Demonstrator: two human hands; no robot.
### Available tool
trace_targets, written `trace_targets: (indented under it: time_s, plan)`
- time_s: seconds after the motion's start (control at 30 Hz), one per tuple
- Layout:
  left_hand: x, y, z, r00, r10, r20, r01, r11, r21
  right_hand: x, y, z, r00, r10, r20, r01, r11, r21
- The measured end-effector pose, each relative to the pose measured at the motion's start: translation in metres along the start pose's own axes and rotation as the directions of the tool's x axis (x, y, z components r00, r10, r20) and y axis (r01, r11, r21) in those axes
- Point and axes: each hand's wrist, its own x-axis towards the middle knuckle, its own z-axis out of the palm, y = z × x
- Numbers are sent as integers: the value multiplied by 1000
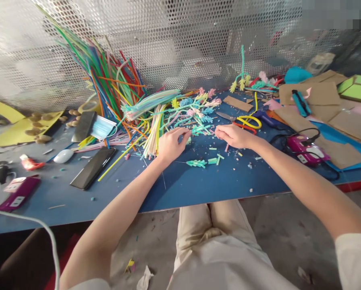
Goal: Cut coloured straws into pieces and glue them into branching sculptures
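My left hand is closed, thumb and forefinger pinched at the end of a teal pipe-cleaner sprig. Opposite it, my right hand is closed too, and a short pink pipe-cleaner piece sticks out below its fingers. Between my forearms a second leafy teal sprig lies on the blue table, beside short cut teal pieces. Scissors with yellow and red handles lie just behind my right hand. A bundle of pale pipe cleaners is behind my left hand.
Tall coloured pipe cleaners lean against the perforated metal screen. On the left are a phone, a face mask and a white mouse. Cardboard and a purple corded device occupy the right.
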Motion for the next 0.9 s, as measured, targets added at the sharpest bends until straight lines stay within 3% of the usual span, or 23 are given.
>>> trace_targets:
  time_s: [0.3, 0.5, 0.7, 0.9]
  plan:
    - [-2, 0, 3, 993, 100, -69, -102, 994, -27, 0, 4, -7, 1000, 7, -17, -6, 996, 94]
    - [-2, 5, 0, 990, 114, -85, -114, 994, 8, -2, 2, -9, 1000, 7, -5, -6, 995, 96]
    - [-2, 6, -1, 987, 115, -114, -117, 993, -8, -5, 1, -12, 999, 13, 30, -11, 998, -57]
    - [-1, 6, 1, 992, 98, -81, -98, 995, 2, -5, 6, -12, 997, 56, 44, -57, 998, 25]
